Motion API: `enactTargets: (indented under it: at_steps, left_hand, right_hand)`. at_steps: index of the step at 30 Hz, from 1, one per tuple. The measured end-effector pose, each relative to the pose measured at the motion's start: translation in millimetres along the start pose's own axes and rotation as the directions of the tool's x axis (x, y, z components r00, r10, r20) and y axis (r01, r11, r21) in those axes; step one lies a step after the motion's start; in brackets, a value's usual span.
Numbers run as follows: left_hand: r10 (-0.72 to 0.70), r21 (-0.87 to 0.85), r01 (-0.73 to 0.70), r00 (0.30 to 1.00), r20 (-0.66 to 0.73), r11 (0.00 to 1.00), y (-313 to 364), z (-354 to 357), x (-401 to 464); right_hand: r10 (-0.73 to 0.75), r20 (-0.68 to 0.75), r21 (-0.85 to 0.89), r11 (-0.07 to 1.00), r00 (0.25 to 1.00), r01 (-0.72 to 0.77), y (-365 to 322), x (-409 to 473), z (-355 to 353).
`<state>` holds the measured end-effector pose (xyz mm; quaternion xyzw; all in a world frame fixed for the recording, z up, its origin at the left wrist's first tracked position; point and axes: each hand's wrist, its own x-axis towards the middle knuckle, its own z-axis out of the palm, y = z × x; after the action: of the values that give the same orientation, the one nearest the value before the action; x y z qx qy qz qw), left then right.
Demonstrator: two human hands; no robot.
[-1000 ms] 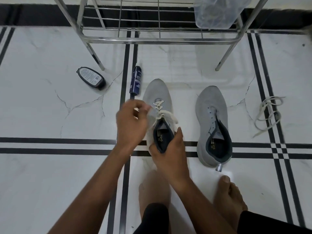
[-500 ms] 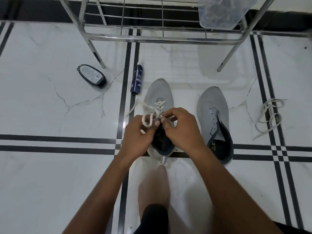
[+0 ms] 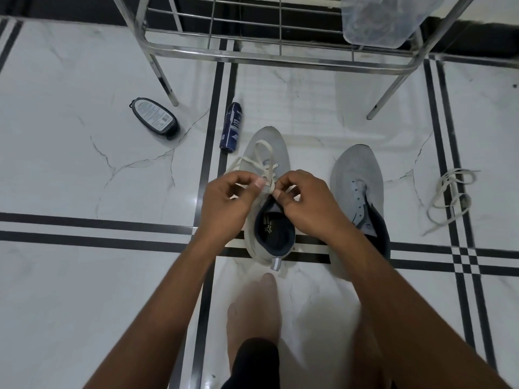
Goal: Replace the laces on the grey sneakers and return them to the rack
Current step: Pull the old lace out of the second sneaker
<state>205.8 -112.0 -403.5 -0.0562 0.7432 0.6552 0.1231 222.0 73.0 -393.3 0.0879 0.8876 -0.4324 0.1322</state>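
My forearms are bare from the bottom edge of the view up to the wrists: no sleeves, no watch, no bracelet. My left hand [image 3: 224,203] and right hand [image 3: 307,203] wear no gloves, and I see no rings on the fingers that show. The nails are short and pale, the thumbnails plainest. Below, my left foot [image 3: 254,313] is bare on the floor, blurred, toes forward. A black trouser hem [image 3: 257,360] covers the ankle, and more dark cloth shows at the bottom edge.
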Motion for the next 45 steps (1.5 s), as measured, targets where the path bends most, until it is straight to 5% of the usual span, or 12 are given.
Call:
enactTargets:
  at_steps: [2,9,14,19,23,28,30,31,33,36,41,45]
  left_hand:
    - [-0.024,0.026,0.027,0.994,-0.102,0.999,-2,-3,4]
    - [0.235,0.330,-0.253,0.967,0.094,0.909,-10,5,0]
    - [-0.091,0.040,0.093,0.995,-0.051,0.995,-8,3,6]
    - [0.100,0.324,-0.117,0.993,0.067,0.939,-7,7,-3]
    - [-0.114,-0.071,0.111,0.993,-0.033,0.991,2,10,-2]
    - [-0.336,-0.631,0.260,0.942,-0.001,0.731,24,-23,14]
    - [-0.380,-0.668,0.246,0.923,-0.060,0.703,21,-43,23]
    - [-0.401,-0.569,0.264,0.907,-0.128,0.779,18,-49,26]
    - [-0.356,-0.010,0.366,0.898,-0.258,0.930,7,-55,28]
    - [-0.117,0.712,0.298,0.949,-0.292,0.636,-15,-44,6]
    - [0.128,0.867,0.181,0.955,-0.268,0.464,1,-22,-20]
    - [0.319,0.637,-0.252,0.948,0.010,0.728,12,-14,-8]
  right_hand:
    - [0.011,-0.015,0.027,1.000,1.000,-0.010,2,-1,0]
    - [0.036,-0.043,0.096,0.995,0.998,-0.032,8,-5,0]
    - [0.041,-0.057,0.092,0.995,0.998,-0.036,14,-10,-1]
    - [0.029,-0.084,0.119,0.993,0.996,-0.019,13,-13,3]
    - [0.005,-0.090,0.111,0.994,0.996,0.005,10,-15,3]
    - [-0.016,-0.089,0.023,1.000,0.996,0.018,10,-13,5]
    - [-0.016,-0.090,0.023,1.000,0.996,0.018,9,-14,6]
    - [-0.017,-0.092,0.030,0.999,0.996,0.020,9,-14,6]
    - [-0.027,-0.104,0.052,0.998,0.994,0.032,10,-16,7]
    - [-0.039,-0.119,0.090,0.995,0.992,0.050,11,-16,8]
    - [-0.082,-0.083,0.004,0.997,0.993,0.082,8,-10,3]
    - [-0.142,-0.067,-0.078,0.988,0.988,0.137,6,-6,-1]
